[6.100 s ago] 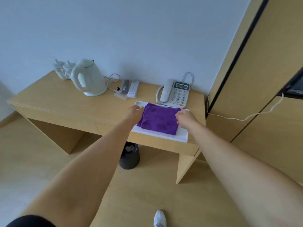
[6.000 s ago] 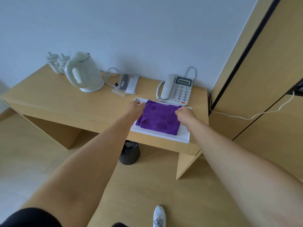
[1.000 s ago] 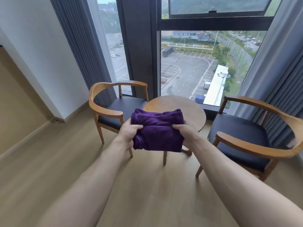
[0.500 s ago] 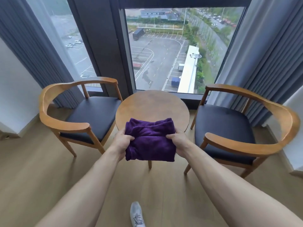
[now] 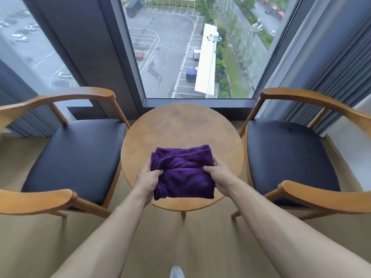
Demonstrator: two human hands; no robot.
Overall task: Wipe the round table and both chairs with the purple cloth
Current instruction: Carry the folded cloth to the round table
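The folded purple cloth (image 5: 182, 173) hangs over the near half of the round wooden table (image 5: 180, 129); whether it touches the top I cannot tell. My left hand (image 5: 147, 180) grips its left edge, thumb on top. My right hand (image 5: 217, 174) grips its right edge the same way. A wooden armchair with a dark seat (image 5: 76, 157) stands left of the table. A matching armchair (image 5: 289, 155) stands on the right.
A floor-to-ceiling window (image 5: 190, 47) rises just behind the table, with a dark pillar (image 5: 80, 47) to the left. Grey curtains (image 5: 329, 63) hang at the right. Pale wood floor (image 5: 200, 243) lies in front, with my shoe tip (image 5: 176, 272) at the bottom edge.
I carried the cloth from the tray on the desk to the window corner. Over the last second I stepped closer, and the cloth now sits over the table's near half.
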